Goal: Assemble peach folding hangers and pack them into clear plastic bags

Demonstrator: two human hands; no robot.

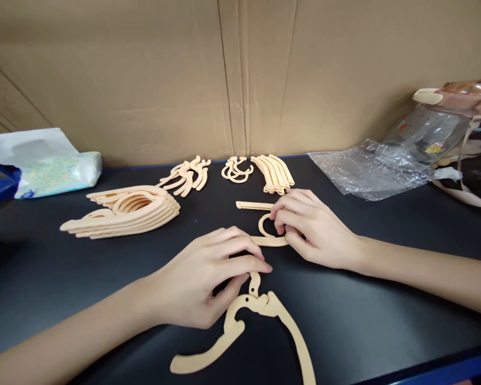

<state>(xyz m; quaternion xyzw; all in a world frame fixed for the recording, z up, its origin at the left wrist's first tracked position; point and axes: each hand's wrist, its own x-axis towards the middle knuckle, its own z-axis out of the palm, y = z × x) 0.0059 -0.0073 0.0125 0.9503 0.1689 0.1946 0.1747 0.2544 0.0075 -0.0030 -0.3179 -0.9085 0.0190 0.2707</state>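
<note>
Head view's all I've got here. My left hand (214, 278) is half curled, thumb and fingertips bent in at the top of the short upright piece (255, 284) on a part-joined hanger (294, 331), which lies right in front of me on the black tabletop (385, 321). Can't tell if I've really got a grip on it. My right hand (315, 227) has its fingers curled in beside a curved hook (261, 225) and a flat strip (253, 205); the fingertips are partly hidden, so no clue how firmly they're closed. Farther back there's a stack of hangers (122, 224) on the left, then curved arms (187, 179), loose hooks (235, 181) and bundled strips (274, 174). A crinkly plastic bag (369, 168) lies right of those.
</note>
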